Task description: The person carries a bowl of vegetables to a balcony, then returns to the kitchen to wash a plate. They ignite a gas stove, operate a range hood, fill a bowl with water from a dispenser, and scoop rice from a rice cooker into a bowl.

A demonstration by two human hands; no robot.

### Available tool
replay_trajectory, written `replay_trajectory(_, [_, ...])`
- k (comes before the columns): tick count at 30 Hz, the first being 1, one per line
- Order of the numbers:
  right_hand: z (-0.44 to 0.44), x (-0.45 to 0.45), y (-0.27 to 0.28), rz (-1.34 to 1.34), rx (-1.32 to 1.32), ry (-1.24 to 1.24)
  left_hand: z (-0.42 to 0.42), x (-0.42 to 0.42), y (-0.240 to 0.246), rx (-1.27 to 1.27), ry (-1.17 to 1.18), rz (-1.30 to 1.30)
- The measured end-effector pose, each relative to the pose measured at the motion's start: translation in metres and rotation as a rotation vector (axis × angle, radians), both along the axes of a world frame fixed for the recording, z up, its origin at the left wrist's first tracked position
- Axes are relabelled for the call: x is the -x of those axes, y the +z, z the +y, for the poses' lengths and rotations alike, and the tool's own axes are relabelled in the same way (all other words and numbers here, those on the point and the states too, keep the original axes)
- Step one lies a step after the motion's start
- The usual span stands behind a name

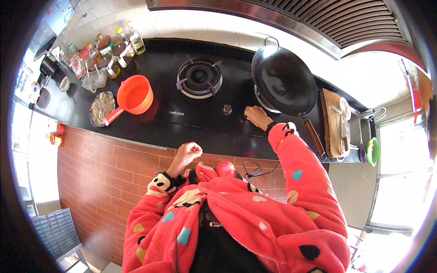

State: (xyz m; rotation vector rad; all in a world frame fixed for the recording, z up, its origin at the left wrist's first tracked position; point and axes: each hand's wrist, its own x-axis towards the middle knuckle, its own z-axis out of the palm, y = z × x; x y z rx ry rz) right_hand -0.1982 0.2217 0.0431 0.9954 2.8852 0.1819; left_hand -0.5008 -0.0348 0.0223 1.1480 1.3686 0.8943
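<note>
My right hand [258,116] grips the right control knob of the black gas cooktop [205,117]; the fingers cover most of that knob. A second metal knob [227,109] stands to its left, uncovered. Just beyond the hand, a black wok [290,78] rests tilted over the right burner, its wooden handle [314,138] pointing towards me. The left burner [200,75] has a pan support with nothing on it. My left hand [188,153] hangs before the counter's front edge, fingers curled in, and no object shows in it.
An orange ladle [136,95] and a plate of pale sliced food [102,107] sit on the left, before bottles and jars [112,51]. At right lies a wooden cutting board [330,126] bearing a knife [344,136]. A range hood [327,37] overhangs the back.
</note>
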Motion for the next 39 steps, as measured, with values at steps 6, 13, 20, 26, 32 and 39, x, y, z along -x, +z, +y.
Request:
replay_trajectory(6, [-0.002,0.001,0.008,-0.003,0.037,-0.003,-0.001,-0.001,0.002,-0.006,0.008,0.008])
replay_trajectory(13, [-0.006,0.003,0.01,-0.068,0.02,-0.029,-0.005,-0.004,-0.003,-0.027,0.02,-0.035])
replay_trajectory(20, [-0.005,0.001,0.018,-0.048,0.032,0.021,-0.01,-0.01,-0.002,-0.04,0.028,0.01])
replay_trajectory(26, [-0.019,-0.01,0.01,-0.108,0.119,0.032,-0.025,-0.022,-0.019,-0.031,0.059,0.086])
replay_trajectory(32, [-0.017,-0.02,-0.005,-0.191,0.13,-0.097,-0.025,-0.036,-0.051,-0.017,0.078,-0.013])
replay_trajectory(39, [-0.01,-0.022,-0.003,-0.253,0.177,-0.16,-0.028,-0.034,-0.067,-0.088,0.122,-0.109])
